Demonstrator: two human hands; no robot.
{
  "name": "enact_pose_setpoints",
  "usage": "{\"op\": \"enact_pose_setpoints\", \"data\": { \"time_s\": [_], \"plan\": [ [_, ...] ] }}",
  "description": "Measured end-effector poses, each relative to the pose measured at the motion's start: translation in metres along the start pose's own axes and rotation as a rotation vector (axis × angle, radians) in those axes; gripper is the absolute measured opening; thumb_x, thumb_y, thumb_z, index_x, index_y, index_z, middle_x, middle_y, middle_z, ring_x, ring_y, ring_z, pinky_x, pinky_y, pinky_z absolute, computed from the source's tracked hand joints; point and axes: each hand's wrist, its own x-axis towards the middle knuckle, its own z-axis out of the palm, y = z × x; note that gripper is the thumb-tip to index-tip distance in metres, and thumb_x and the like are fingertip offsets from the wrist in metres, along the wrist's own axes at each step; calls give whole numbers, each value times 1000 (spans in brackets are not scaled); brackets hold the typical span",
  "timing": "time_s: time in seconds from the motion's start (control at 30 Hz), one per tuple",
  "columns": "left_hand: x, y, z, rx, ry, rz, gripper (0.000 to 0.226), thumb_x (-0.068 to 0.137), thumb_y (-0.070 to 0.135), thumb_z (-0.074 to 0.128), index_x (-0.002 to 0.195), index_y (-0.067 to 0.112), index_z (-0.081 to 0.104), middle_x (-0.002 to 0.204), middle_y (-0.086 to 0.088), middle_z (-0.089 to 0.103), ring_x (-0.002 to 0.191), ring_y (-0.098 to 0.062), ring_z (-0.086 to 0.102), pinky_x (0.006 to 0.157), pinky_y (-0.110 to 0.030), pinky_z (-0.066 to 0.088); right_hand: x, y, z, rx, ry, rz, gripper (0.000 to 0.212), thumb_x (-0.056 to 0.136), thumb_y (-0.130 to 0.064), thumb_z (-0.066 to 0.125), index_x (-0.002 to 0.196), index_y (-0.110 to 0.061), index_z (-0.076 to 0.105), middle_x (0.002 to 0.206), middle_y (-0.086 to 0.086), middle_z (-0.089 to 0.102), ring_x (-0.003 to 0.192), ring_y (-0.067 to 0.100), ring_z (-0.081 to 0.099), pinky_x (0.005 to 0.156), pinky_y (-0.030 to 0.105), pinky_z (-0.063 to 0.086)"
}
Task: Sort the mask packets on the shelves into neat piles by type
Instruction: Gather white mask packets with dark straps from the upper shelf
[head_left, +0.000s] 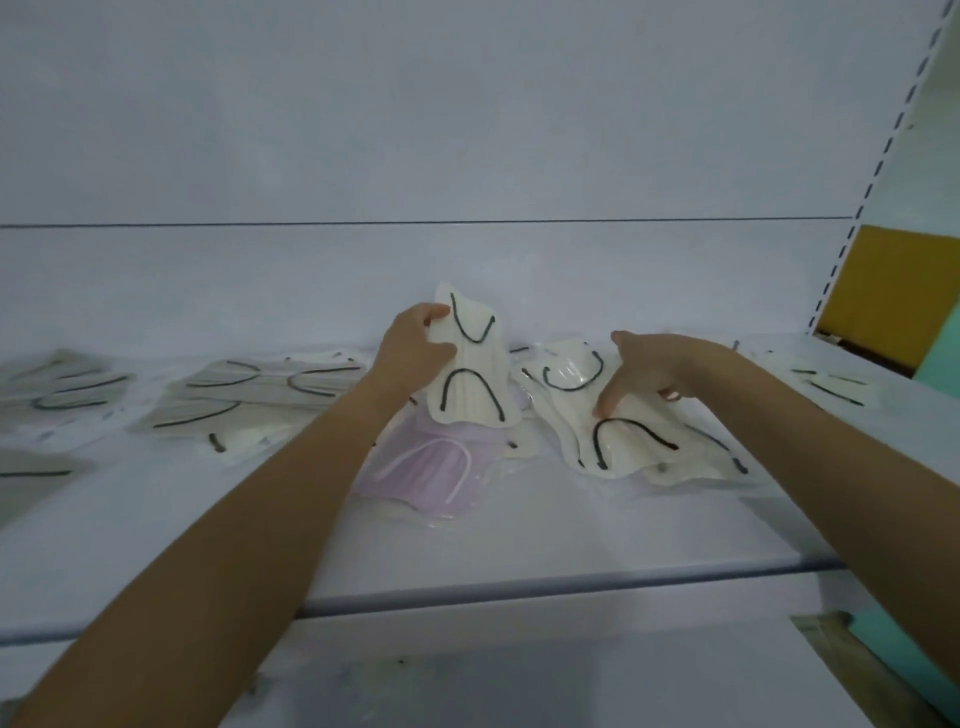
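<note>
- Gripping a cream packet (470, 364) by its side edge, the left hand (415, 353) holds it upright and clear of the shelf (467, 551), black loops facing out; probably held up so its type can be read and matched
- Right hand (660, 371) lies on the cream pile (618, 431) at three o'clock of that packet, one finger pressing down; whether the other fingers pinch anything I cannot tell; it seems to steady the pile for the held packet
- Lilac packet (431, 478) lies flat at six o'clock, just under the held one; an odd type, it likely needs its own place
- Grey pile (249, 395) sits at nine o'clock, well apart
- No box or tray shows; the shelf alone bears the piles, with end packets (831, 384) far out at three o'clock
</note>
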Motion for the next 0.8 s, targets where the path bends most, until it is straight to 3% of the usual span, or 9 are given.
{"op": "enact_pose_setpoints", "data": {
  "time_s": [0.13,0.27,0.37,0.43,0.47,0.57,0.67,0.73,0.8],
  "plan": [
    [4,-6,-8,18,-9,-21,55,85,4,61,137,5,41,141,-12,42,128,-25,43,107,-33,35,3,-3,-28,351,75,-104,81,81,-8,67,147,-13,20,144,15,35,118,34,47,93,44,47],
    [-2,7,-6,-236,-26,-89,45,96,38,46,130,9,49,134,-8,50,124,-23,48,106,-36,37,2,-22,-36,1028,211,-308,76,85,6,57,148,-15,19,128,10,47,86,20,59,63,25,52],
    [-8,19,-4,-538,-114,-184,43,96,48,36,120,16,56,112,-1,60,106,-21,57,92,-34,44,9,-39,2,1213,193,-360,67,81,12,58,139,-7,32,118,13,54,94,26,58,79,38,50],
    [-9,18,1,-479,-112,-104,36,94,35,51,122,13,56,115,-3,60,109,-23,58,92,-35,46,13,-49,22,1109,210,-384,42,81,12,60,116,-6,46,109,15,58,92,27,60,83,42,51],
    [-9,15,3,-395,-93,-57,41,91,24,58,129,11,51,123,-4,57,114,-23,55,95,-36,46,14,-51,25,1073,223,-382,42,82,9,61,116,-8,42,107,13,57,95,27,59,83,41,51],
    [-9,9,4,-276,-16,2,62,85,3,62,140,14,35,130,-3,47,117,-17,48,99,-34,44,19,-36,8,875,262,-347,80,85,-12,66,146,-8,14,114,14,55,101,27,57,81,33,49],
    [-10,6,1,-289,14,15,67,85,-2,58,141,21,32,129,-3,44,116,-16,46,97,-33,44,20,10,-16,269,264,-227,90,81,-24,71,149,-14,12,139,14,44,119,26,49,95,30,37],
    [-10,5,1,-263,25,2,61,85,-4,56,138,20,37,133,-4,44,118,-18,45,97,-32,44,16,39,-26,-8,105,-77,96,78,-31,73,150,-15,12,149,9,34,133,25,37,106,32,28],
    [-11,5,2,-259,29,-23,56,85,-4,55,135,17,42,130,-3,45,112,-16,47,94,-30,45,15,55,-29,-72,-58,49,97,77,-35,74,150,-16,12,151,8,31,133,26,37,108,34,27]
  ]
}}
